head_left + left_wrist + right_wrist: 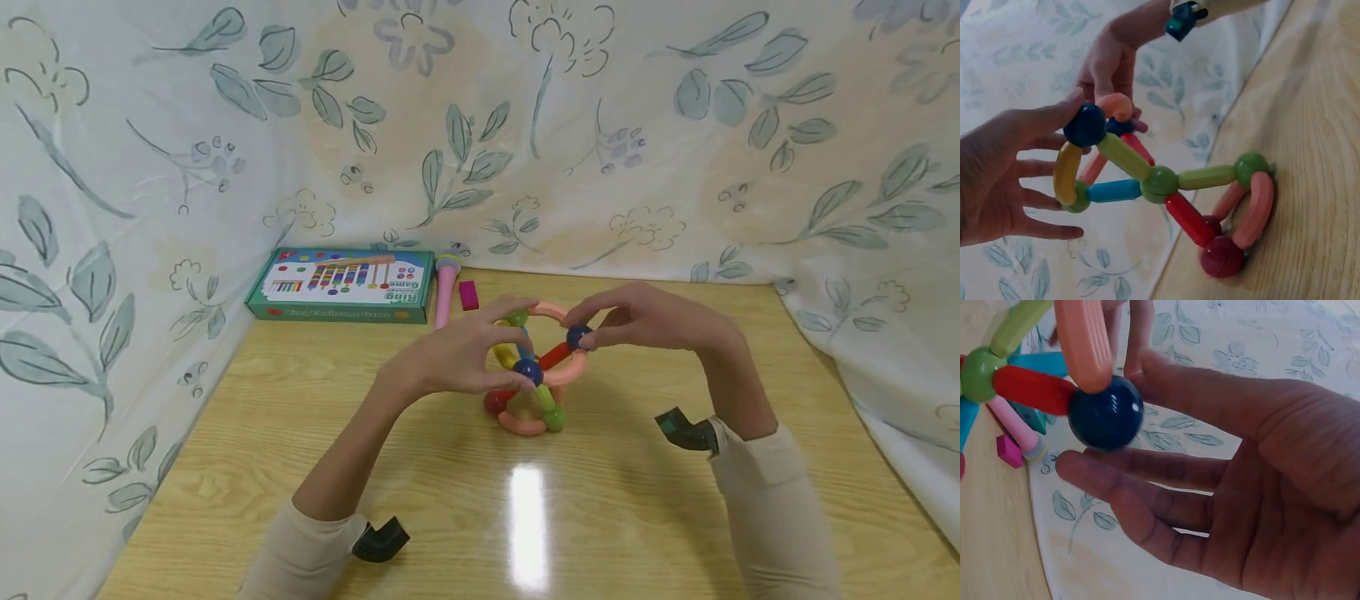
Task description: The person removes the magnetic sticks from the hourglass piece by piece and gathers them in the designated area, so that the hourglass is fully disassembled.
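Note:
A magnetic stick-and-ball model point(1159, 184) stands on the table, its coloured rods meeting at a green ball. Its lower ring has curved salmon rods point(522, 426), a red ball point(1222, 257) and a green ball point(1252, 169). My left hand point(450, 354) grips the upper ring from the left, thumb against a dark blue ball point(1085, 124) and fingers spread behind the yellow curved rod point(1067, 172). From the right, my right hand point(645, 317) pinches another dark blue ball point(1106, 414), joined to a red rod point(1034, 390) and a curved salmon rod point(1083, 347).
A green-edged ring game box point(341, 284) lies at the table's back left. Beside it are a pink toy microphone point(446, 292) and a small magenta block point(468, 295). Floral cloth point(480, 142) hangs behind the wooden table point(300, 433).

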Demonstrator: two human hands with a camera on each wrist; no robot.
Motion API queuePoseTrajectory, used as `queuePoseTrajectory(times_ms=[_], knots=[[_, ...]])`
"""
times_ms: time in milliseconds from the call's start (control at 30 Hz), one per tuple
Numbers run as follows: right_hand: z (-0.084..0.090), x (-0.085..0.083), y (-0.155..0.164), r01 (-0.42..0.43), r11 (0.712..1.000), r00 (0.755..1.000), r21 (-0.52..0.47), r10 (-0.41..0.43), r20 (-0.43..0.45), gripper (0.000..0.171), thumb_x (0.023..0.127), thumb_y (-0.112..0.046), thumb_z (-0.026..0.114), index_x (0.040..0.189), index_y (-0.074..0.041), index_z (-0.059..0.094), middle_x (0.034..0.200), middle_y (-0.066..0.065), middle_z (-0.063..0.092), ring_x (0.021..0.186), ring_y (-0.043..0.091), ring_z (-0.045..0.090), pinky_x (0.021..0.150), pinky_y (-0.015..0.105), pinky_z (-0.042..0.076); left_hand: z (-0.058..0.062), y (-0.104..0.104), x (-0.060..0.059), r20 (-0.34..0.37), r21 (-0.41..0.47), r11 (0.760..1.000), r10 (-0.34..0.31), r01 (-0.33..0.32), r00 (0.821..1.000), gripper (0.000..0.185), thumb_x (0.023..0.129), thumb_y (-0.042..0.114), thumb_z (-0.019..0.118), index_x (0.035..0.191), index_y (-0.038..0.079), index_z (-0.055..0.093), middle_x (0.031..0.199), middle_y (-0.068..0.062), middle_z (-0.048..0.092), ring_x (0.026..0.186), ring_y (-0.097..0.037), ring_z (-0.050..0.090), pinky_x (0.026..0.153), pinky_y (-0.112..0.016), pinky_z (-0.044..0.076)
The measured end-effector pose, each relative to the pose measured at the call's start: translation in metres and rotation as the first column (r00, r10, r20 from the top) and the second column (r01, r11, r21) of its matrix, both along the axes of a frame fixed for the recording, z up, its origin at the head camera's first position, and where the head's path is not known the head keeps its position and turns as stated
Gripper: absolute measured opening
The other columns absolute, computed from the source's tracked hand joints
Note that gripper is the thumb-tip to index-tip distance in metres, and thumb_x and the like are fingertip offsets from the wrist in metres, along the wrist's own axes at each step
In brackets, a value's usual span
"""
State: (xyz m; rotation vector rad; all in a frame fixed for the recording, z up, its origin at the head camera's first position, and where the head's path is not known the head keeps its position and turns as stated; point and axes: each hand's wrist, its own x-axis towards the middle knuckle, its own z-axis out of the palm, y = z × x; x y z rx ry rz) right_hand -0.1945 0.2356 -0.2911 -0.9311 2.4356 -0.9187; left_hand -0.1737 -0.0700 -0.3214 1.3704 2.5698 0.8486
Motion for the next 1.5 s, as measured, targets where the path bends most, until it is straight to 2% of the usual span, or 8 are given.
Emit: queuePoseTrajectory(times_ms=[267,467,667,800,967,1100,1267,1500], knots=[[-0.005,-0.019,-0.005,0.017,1.0,0.999,0.0,-0.017,-0.04,0.026,0.1,-0.02,0.071,0.125,-0.014,0.073,0.112,0.003,0.078,0.085,0.013,0.069,0.079,0.027,0.057,-0.002,-0.002,-0.03,0.005,0.033,0.999,-0.007,0.007,1.0,0.025,0.091,0.041,0.081,0.104,0.02,0.077,0.167,-0.012,0.039,0.158,-0.03,0.035,0.121,-0.049,0.043],[-0.005,-0.042,-0.008,-0.01,1.0,1.0,-0.009,0.01,-0.01,0.029,0.102,-0.018,0.068,0.13,-0.01,0.07,0.122,0.008,0.075,0.098,0.016,0.077,0.092,0.031,0.06,-0.003,0.001,-0.052,0.002,0.038,0.999,0.017,-0.017,1.0,0.023,0.092,0.038,0.077,0.107,0.02,0.077,0.171,-0.01,0.033,0.162,-0.033,0.024,0.13,-0.062,0.021],[-0.002,-0.05,-0.007,-0.031,0.999,0.999,0.023,0.031,0.02,0.032,0.104,-0.023,0.065,0.135,-0.014,0.068,0.128,0.008,0.074,0.095,0.022,0.075,0.087,0.038,0.059,0.003,0.02,-0.046,-0.123,-0.033,0.995,0.085,-0.089,0.989,0.038,0.092,0.057,0.07,0.105,0.021,0.077,0.17,-0.004,0.036,0.164,-0.031,0.017,0.127,-0.073,0.007],[-0.009,-0.054,-0.009,-0.069,0.997,0.995,0.02,0.067,0.076,0.034,0.105,-0.024,0.063,0.138,-0.015,0.066,0.125,0.006,0.073,0.094,0.023,0.074,0.085,0.04,0.058,0.006,0.034,-0.042,-0.221,-0.128,0.984,0.095,-0.125,0.971,0.047,0.093,0.064,0.064,0.097,0.018,0.074,0.165,-0.003,0.045,0.16,-0.028,0.029,0.126,-0.072,0.018],[-0.017,-0.058,-0.012,-0.113,0.994,0.99,0.001,0.112,0.081,0.024,0.107,-0.023,0.061,0.127,-0.016,0.069,0.111,0.004,0.072,0.088,0.022,0.07,0.079,0.035,0.056,0.003,0.045,-0.041,-0.268,-0.243,0.956,0.097,-0.164,0.959,0.049,0.095,0.067,0.058,0.087,0.019,0.067,0.164,-0.002,0.046,0.155,-0.025,0.035,0.121,-0.065,0.033],[-0.017,-0.06,-0.015,-0.121,0.993,0.99,-0.008,0.121,0.079,0.017,0.107,-0.024,0.06,0.118,-0.017,0.07,0.103,0.005,0.069,0.083,0.024,0.067,0.075,0.034,0.055,-0.001,0.05,-0.042,-0.265,-0.281,0.94,0.119,-0.194,0.957,0.052,0.095,0.07,0.056,0.096,0.021,0.074,0.168,-0.003,0.039,0.161,-0.033,0.028,0.122,-0.068,0.031],[-0.019,-0.059,-0.015,-0.11,0.994,0.991,-0.011,0.111,0.08,0.017,0.107,-0.027,0.059,0.117,-0.019,0.07,0.1,0.006,0.07,0.081,0.025,0.067,0.076,0.035,0.057,-0.004,0.055,-0.038,-0.178,-0.298,0.934,0.149,-0.198,0.973,0.058,0.095,0.072,0.053,0.124,0.027,0.076,0.174,-0.003,0.028,0.165,-0.041,0.011,0.121,-0.079,0.02],[-0.021,-0.059,-0.011,-0.121,0.993,0.992,-0.011,0.121,0.04,0.021,0.107,-0.025,0.06,0.124,-0.02,0.07,0.091,0.0,0.071,0.078,0.025,0.068,0.076,0.036,0.058,-0.008,0.058,-0.037,-0.141,-0.261,0.946,0.16,-0.192,0.977,0.042,0.1,0.057,0.05,0.092,0.031,0.081,0.173,0.001,0.03,0.165,-0.037,0.011,0.116,-0.083,0.024]])
